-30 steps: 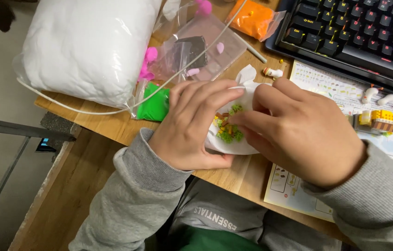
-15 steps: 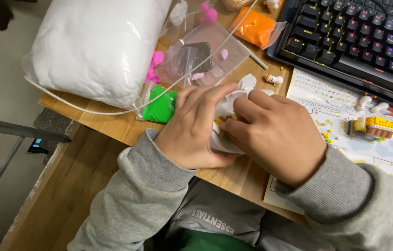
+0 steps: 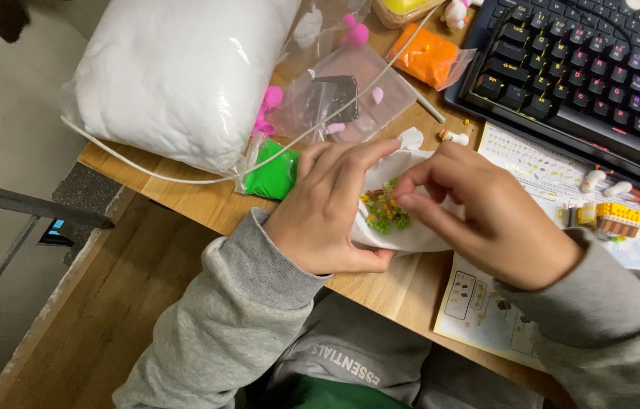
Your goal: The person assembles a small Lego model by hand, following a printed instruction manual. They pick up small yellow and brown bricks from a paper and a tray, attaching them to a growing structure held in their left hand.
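Hands mid-frame: left hand [image 3: 327,216] cups a white bag [image 3: 411,235] of tiny green and yellow bricks [image 3: 385,212] at the table [image 3: 183,201] edge; right hand [image 3: 486,220] pinches narrow inside. Tilted bag would likely spill bricks to the floor.

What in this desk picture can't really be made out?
- Head view: the small bag of tiny green and yellow pieces, partly covered by the left hand and right hand.
- Whether the right fingertips pinch a piece: too small.
- Keyboard: cut off by the frame edge.
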